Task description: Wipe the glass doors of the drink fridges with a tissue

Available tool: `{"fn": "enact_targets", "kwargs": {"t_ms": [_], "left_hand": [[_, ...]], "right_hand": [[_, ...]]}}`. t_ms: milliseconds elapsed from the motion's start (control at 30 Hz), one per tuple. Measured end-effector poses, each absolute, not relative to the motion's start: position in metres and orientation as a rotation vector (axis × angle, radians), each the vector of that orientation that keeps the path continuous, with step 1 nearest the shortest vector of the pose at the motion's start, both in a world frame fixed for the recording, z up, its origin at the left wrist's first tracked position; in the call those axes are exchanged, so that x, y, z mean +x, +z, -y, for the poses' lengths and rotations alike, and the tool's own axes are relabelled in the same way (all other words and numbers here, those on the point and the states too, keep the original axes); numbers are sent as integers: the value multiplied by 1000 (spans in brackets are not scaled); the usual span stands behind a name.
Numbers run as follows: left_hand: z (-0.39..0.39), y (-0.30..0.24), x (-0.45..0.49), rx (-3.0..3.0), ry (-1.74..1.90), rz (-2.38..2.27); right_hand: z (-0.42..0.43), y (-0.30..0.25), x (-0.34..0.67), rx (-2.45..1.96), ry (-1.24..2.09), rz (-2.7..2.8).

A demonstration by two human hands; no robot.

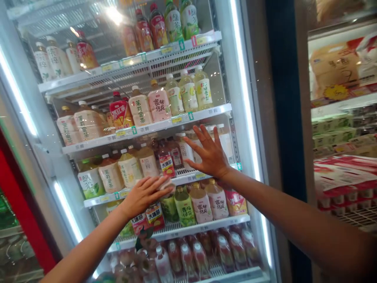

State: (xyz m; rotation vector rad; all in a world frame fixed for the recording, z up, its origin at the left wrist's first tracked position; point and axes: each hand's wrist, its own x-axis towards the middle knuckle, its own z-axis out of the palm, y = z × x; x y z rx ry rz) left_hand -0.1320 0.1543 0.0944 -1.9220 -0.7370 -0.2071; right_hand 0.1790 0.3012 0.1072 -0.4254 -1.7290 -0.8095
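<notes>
My left hand [145, 196] reaches up from the lower left with its fingers stretched toward the right. A small white cloth [167, 185] shows under and past its fingertips, pressed against the glass door [108, 84] of a drinks cooler; most of the cloth is hidden by the fingers. To the right and a little higher, my right hand [207, 153] is spread wide with its palm toward the same glass and holds nothing. Behind the two hands are shelved tea bottles, among them a green bottle [184, 206] and a pink-labelled bottle [200, 202].
Several shelves of bottled drinks fill the cooler, with a price rail [147, 127] along each edge. A bright light strip [250, 118] runs down the right side. Further right stands another case with packaged food [335, 72]. A red panel [23, 196] borders the left.
</notes>
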Motion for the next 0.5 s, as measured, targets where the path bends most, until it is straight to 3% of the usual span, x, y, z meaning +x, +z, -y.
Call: {"fn": "enact_targets", "kwargs": {"t_ms": [300, 500], "left_hand": [[-180, 137, -103, -1513, -950, 1155], [-131, 139, -179, -1490, -837, 1279]], "right_hand": [[-229, 134, 97, -43, -916, 2144], [-253, 130, 84, -121, -1014, 2204]]}}
